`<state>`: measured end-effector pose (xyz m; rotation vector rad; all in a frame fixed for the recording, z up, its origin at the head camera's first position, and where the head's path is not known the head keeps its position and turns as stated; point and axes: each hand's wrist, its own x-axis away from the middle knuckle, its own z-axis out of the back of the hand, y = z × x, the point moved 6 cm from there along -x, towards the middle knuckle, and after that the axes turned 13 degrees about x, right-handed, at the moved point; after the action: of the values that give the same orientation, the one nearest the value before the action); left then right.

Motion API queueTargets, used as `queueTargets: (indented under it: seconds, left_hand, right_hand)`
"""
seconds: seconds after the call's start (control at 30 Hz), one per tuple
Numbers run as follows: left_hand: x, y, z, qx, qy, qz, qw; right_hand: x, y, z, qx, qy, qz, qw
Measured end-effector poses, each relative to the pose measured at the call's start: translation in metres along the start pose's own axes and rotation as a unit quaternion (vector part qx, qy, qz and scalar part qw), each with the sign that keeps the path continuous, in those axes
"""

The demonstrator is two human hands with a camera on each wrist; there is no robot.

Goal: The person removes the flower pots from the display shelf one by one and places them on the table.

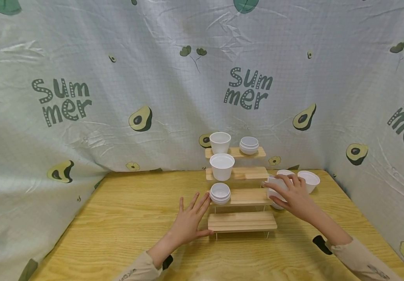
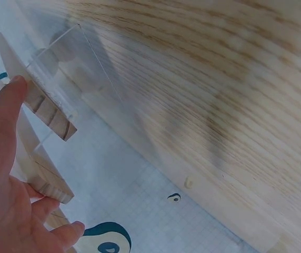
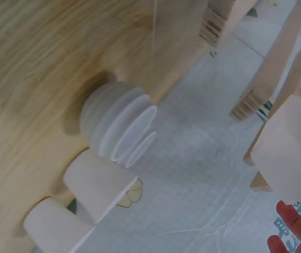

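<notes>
With our right hand (image 1: 294,197) we grasped a white angular cup (image 3: 287,150), fingers and thumb curled round it, and held it at the right end of the third board down; we could not tell whether it touched the wood. Our left hand (image 1: 187,224) gripped nothing: its fingers were spread against the left ends of the lower boards of the tiered wooden stand (image 1: 242,221).

On the top board we had a tapered cup (image 1: 220,143) at the left and a squat jar (image 1: 249,145) at the right. A second tapered cup (image 1: 222,168) stood at the left of the next board, and another squat jar (image 1: 220,194) at the left of the third, just beside our left fingertips. On the table (image 1: 145,210), right of the stand, stood a round ridged container (image 3: 113,118) and two tapered cups (image 3: 98,182).
</notes>
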<state>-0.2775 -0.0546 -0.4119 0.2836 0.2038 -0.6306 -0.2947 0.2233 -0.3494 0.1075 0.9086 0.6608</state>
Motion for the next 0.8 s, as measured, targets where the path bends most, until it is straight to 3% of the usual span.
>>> queueTargets:
  seconds: [0.8]
  left_hand:
    - [0.000, 0.000, 0.001, 0.000, 0.004, 0.000, 1.0000]
  right_hand:
    - [0.048, 0.022, 0.000, 0.021, -0.014, -0.034, 0.9991]
